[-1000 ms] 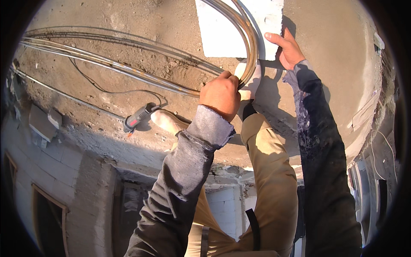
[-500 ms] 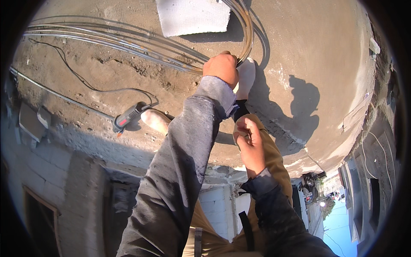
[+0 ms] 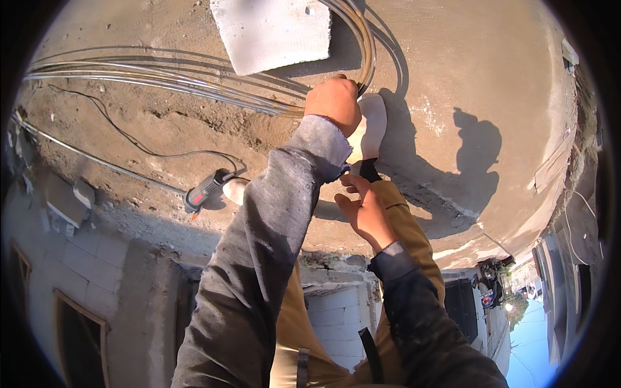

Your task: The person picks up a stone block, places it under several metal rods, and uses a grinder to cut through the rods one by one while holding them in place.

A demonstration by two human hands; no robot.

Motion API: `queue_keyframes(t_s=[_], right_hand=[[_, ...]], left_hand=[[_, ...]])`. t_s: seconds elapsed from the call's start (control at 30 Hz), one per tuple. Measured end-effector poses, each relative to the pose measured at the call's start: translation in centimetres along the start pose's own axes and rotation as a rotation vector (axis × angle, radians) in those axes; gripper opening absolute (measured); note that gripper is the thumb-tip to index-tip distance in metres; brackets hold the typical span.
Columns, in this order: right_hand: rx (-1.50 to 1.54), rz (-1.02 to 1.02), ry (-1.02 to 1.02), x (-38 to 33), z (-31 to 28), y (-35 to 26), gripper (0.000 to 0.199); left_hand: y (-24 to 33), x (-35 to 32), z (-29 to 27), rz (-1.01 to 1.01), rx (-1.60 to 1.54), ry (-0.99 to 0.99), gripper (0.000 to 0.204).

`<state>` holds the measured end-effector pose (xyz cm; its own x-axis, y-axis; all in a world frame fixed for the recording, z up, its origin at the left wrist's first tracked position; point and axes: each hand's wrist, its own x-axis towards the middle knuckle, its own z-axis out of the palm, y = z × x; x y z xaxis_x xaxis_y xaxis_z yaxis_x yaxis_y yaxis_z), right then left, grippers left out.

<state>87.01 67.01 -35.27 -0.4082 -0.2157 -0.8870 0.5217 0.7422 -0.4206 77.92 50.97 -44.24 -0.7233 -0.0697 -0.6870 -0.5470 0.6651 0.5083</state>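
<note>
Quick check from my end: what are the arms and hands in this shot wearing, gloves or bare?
Both hands are bare, no gloves. The left hand comes out of a grey, dust-flecked long sleeve with a turned-back cuff. The right hand comes out of a darker charcoal sleeve with a snug cuff. No watch, rings or markings show.

The bundle of metal rods (image 3: 194, 84) runs across the dirt and bends around in a loop near the white foam block (image 3: 272, 29). The left hand (image 3: 333, 103) sits right on the rods where they bend. On the far side of the rods, the foam block stands in the way. To the right of the rods, the flat concrete (image 3: 466, 71) is open room. On the near side of the rods lie a thin black cord (image 3: 129, 139) and a power tool (image 3: 207, 189), with bare dirt between them.
</note>
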Motion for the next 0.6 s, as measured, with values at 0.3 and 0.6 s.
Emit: queue_keyframes(t_s=[0.3, 0.6], right_hand=[[0.028, 0.001, 0.031, 0.8, -0.5, -0.5, 0.038], [0.073, 0.005, 0.017, 0.6, -1.1, -1.3, 0.036]], left_hand=[[1.3, 3.9, -0.3, -0.013, -0.016, 0.081, 0.024], [-0.1, 4.3, 1.9, 0.016, -0.030, 0.110, 0.025]])
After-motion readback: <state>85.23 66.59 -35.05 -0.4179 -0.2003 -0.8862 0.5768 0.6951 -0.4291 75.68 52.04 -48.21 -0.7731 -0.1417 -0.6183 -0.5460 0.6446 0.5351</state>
